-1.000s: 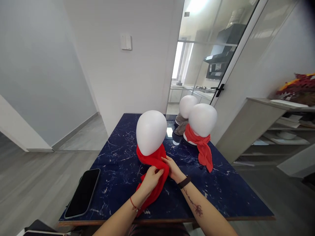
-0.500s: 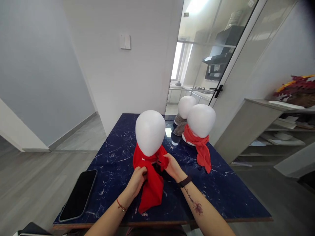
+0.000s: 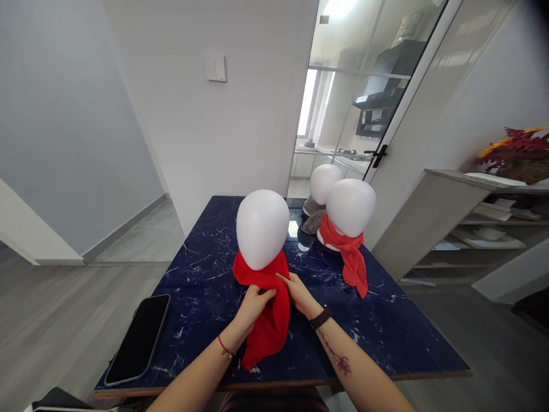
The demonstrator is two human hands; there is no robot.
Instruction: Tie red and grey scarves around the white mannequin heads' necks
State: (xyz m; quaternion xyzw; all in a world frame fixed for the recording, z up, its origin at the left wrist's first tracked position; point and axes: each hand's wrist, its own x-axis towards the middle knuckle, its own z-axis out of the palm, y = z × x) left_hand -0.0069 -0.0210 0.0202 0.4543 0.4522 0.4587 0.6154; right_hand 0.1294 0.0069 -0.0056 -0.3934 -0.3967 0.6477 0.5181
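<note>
A white mannequin head (image 3: 262, 229) stands upright on the blue marbled table, with a red scarf (image 3: 269, 329) wrapped round its neck and the tail hanging down its front. My left hand (image 3: 253, 306) pinches the scarf's front from the left, below the chin. From the right, my right hand (image 3: 299, 293) grips the scarf at the side of the neck, its thumb on the fabric and the other fingers partly hidden behind it. Cloth covers the neck and base of the head.
Behind to the right stand a mannequin head (image 3: 350, 207) in a coral-red scarf (image 3: 352, 260) and another head (image 3: 325, 184) in a grey scarf (image 3: 314, 218). A phone (image 3: 138, 339) lies at the table's left edge. A shelf (image 3: 429, 229) stands right of the table (image 3: 193, 286).
My left hand has shifted right and slightly up along the scarf. The red cloth now lies smoothly across the front of the neck, and its loose fold at the right is gone.
</note>
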